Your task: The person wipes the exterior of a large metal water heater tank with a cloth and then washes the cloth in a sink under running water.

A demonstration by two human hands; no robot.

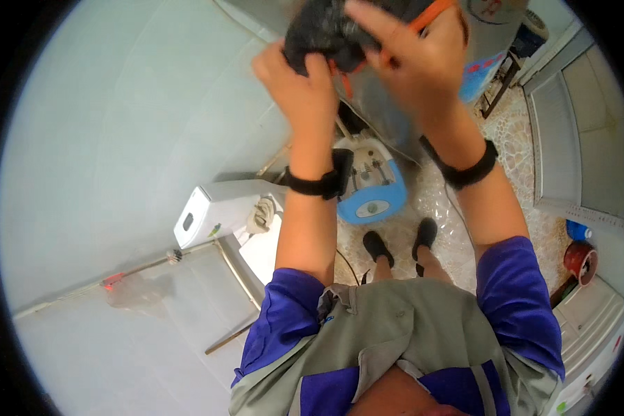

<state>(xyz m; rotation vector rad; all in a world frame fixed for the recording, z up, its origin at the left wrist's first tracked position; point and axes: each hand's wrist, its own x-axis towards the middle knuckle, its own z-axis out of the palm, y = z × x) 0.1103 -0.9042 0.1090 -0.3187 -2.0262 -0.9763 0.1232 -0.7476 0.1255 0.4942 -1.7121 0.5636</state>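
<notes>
My left hand [307, 86] grips the lower left part of a dark cloth bundle [333, 39] with orange edging, held up at the top of the head view. My right hand [413, 57], slightly blurred, is at the bundle's right side, its index finger stretched across the dark cloth and an orange band by the palm. Orange strings hang from the bundle between my hands. What the cloth item is, I cannot tell. A black band goes around each of my wrists. Below my hands, on the floor, stands a blue and white foot-bath basin [373, 200].
A white toilet [265, 244] and its white cistern box stand at the left wall. A cable runs over the patterned floor near my feet. At the right are a doorway panel [556, 135], a red pot [577, 257] and a white appliance, probably a washing machine [593, 322].
</notes>
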